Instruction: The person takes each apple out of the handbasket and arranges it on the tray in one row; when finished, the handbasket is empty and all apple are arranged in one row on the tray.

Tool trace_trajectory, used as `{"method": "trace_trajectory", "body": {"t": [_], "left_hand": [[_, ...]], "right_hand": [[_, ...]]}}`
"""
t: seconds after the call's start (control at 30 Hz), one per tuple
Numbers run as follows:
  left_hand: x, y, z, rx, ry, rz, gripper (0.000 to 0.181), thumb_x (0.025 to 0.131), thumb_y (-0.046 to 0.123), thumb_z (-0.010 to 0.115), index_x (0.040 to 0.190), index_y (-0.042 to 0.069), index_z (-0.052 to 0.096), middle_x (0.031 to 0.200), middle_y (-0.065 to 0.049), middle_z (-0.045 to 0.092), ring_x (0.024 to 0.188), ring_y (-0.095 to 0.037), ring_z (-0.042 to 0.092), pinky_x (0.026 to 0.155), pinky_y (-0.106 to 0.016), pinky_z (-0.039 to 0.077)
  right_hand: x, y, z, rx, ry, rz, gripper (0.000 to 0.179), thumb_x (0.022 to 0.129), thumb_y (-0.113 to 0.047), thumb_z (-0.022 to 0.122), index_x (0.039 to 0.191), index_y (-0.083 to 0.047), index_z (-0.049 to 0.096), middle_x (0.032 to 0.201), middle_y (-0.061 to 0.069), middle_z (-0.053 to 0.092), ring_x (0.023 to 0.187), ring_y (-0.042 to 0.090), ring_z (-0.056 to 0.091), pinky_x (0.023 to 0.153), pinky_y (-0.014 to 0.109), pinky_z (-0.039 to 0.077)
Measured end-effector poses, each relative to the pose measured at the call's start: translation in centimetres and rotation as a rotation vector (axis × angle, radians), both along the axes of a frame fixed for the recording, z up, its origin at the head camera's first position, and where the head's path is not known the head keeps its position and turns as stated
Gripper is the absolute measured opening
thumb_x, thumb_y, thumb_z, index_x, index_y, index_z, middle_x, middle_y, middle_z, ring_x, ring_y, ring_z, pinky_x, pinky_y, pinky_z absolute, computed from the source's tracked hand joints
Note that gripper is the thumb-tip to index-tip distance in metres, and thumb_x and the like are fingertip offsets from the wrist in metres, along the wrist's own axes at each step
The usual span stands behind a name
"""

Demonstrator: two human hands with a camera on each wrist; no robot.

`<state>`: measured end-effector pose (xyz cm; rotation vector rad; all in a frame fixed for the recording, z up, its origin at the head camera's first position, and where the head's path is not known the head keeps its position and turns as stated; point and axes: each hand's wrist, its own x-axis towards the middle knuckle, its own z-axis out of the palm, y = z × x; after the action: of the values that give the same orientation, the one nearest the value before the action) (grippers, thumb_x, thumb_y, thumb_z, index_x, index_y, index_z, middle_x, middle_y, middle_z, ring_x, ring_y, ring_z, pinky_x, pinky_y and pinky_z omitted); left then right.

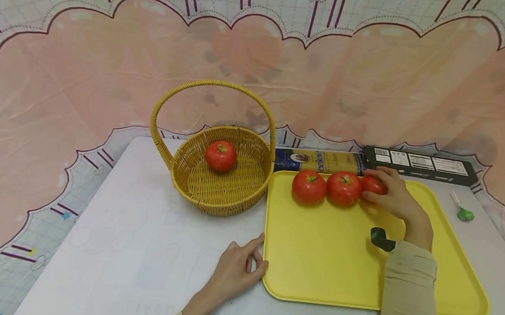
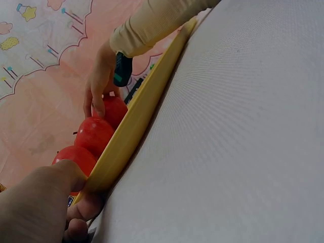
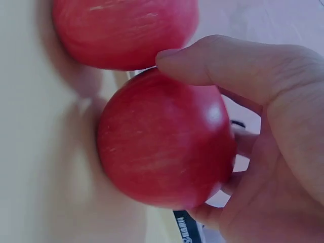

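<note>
My right hand (image 1: 394, 194) curls round a red apple (image 3: 167, 139) at the far side of the yellow tray (image 1: 324, 262), thumb on the near side and fingers behind. Two more red apples stand in a row to its left on the tray, a middle apple (image 1: 344, 188) and a left apple (image 1: 309, 187). The gripped apple is partly hidden by the hand in the head view. My left hand (image 1: 239, 265) is at the tray's left edge and pinches its rim between thumb and fingers, as the left wrist view shows. Another red apple (image 1: 221, 156) lies in the wicker basket (image 1: 222, 207).
Behind the tray lie a blue and gold packet (image 1: 319, 161) and a long black box (image 1: 421, 166). A small green item with a pale stem (image 1: 465, 214) lies right of the tray. The basket's tall handle (image 1: 216, 83) arches up left of the tray.
</note>
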<state>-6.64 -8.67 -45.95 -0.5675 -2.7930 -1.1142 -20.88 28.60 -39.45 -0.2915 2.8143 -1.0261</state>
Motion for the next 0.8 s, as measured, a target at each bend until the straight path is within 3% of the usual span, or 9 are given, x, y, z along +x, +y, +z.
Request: {"method": "trace_trajectory", "body": {"t": [0.2, 0.3, 0.37, 0.47, 0.53, 0.6, 0.7, 0.8], "left_hand": [[0.0, 0.0, 0.0, 0.0, -0.005, -0.003, 0.051, 0.082, 0.023, 0.067, 0.129, 0.007, 0.058, 0.069, 0.022, 0.054, 0.049, 0.008, 0.029, 0.063, -0.016, 0.028], [0.0, 0.0, 0.0, -0.001, -0.007, -0.001, 0.051, 0.082, 0.023, 0.068, 0.129, 0.007, 0.058, 0.068, 0.022, 0.054, 0.049, 0.008, 0.029, 0.063, -0.016, 0.028], [0.0, 0.0, 0.0, 0.001, -0.004, 0.0, 0.05, 0.082, 0.023, 0.068, 0.129, 0.007, 0.058, 0.068, 0.022, 0.054, 0.048, 0.008, 0.029, 0.063, -0.016, 0.028], [-0.1, 0.0, 0.0, 0.002, 0.006, 0.001, 0.05, 0.081, 0.022, 0.068, 0.128, 0.007, 0.058, 0.068, 0.022, 0.054, 0.048, 0.008, 0.029, 0.064, -0.016, 0.028], [-0.1, 0.1, 0.1, 0.003, 0.007, 0.002, 0.05, 0.081, 0.022, 0.069, 0.128, 0.007, 0.059, 0.068, 0.022, 0.054, 0.048, 0.008, 0.03, 0.063, -0.016, 0.028], [-0.1, 0.1, 0.0, 0.002, 0.007, 0.004, 0.05, 0.081, 0.023, 0.069, 0.128, 0.008, 0.059, 0.068, 0.023, 0.054, 0.049, 0.008, 0.03, 0.063, -0.016, 0.028], [0.0, 0.1, -0.1, 0.001, 0.001, 0.007, 0.051, 0.081, 0.023, 0.069, 0.128, 0.008, 0.059, 0.068, 0.023, 0.054, 0.049, 0.008, 0.03, 0.063, -0.016, 0.028], [0.0, 0.1, -0.2, -0.003, 0.005, 0.007, 0.051, 0.081, 0.023, 0.069, 0.128, 0.008, 0.059, 0.068, 0.023, 0.053, 0.05, 0.008, 0.03, 0.063, -0.016, 0.028]], "right_hand": [[0.2, -0.4, 0.5, -0.036, 0.07, -0.011, 0.046, 0.091, -0.013, 0.058, 0.134, 0.0, 0.045, 0.145, 0.03, 0.021, 0.124, 0.05, 0.03, 0.098, 0.067, 0.031], [-0.1, -0.9, 0.6, -0.092, 0.182, -0.028, 0.039, 0.091, -0.007, 0.055, 0.129, 0.001, 0.051, 0.142, 0.027, 0.031, 0.113, 0.042, 0.044, 0.096, 0.048, 0.041], [-0.3, -1.5, 0.6, -0.131, 0.254, -0.044, 0.035, 0.091, -0.007, 0.055, 0.125, 0.0, 0.054, 0.14, 0.023, 0.037, 0.11, 0.038, 0.047, 0.094, 0.035, 0.041], [-0.7, -2.6, 0.7, -0.185, 0.327, -0.05, 0.03, 0.091, -0.007, 0.055, 0.121, -0.001, 0.058, 0.136, 0.021, 0.043, 0.116, 0.037, 0.045, 0.098, 0.036, 0.037], [-1.0, -3.3, 0.7, -0.197, 0.364, -0.054, 0.028, 0.091, -0.007, 0.055, 0.119, -0.001, 0.059, 0.134, 0.021, 0.045, 0.123, 0.039, 0.039, 0.104, 0.047, 0.031], [-1.1, -4.0, 0.7, -0.203, 0.387, -0.064, 0.027, 0.091, -0.006, 0.055, 0.117, -0.001, 0.06, 0.132, 0.02, 0.046, 0.125, 0.038, 0.039, 0.101, 0.054, 0.031], [-1.1, -4.9, 0.6, -0.207, 0.42, -0.08, 0.024, 0.091, -0.006, 0.056, 0.114, -0.003, 0.062, 0.13, 0.017, 0.048, 0.123, 0.034, 0.041, 0.096, 0.041, 0.035], [-1.1, -5.6, 0.7, -0.232, 0.439, -0.06, 0.022, 0.091, -0.006, 0.055, 0.112, -0.004, 0.064, 0.128, 0.014, 0.05, 0.122, 0.031, 0.044, 0.096, 0.036, 0.035]]}}
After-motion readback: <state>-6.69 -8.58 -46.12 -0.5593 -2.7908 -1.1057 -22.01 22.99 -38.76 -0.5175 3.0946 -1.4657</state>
